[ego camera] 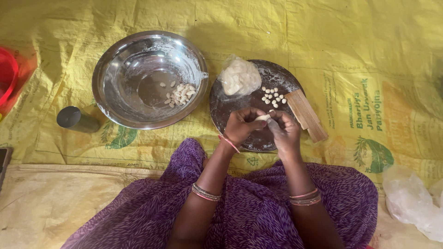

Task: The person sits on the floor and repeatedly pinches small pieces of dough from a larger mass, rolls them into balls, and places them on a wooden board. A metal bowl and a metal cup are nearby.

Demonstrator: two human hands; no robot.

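Note:
My left hand and my right hand meet over the near part of a dark round plate, both pinching a small pale piece of dough between the fingertips. On the plate lie several small dough pellets, a dough lump wrapped in clear plastic, and a ribbed wooden board at its right edge. To the left stands a large steel bowl holding several shaped dough bits.
Everything rests on a yellow woven sheet. A small steel tumbler lies left of the bowl. A red container is at the far left edge. Crumpled clear plastic sits at the lower right. My purple-clad lap fills the foreground.

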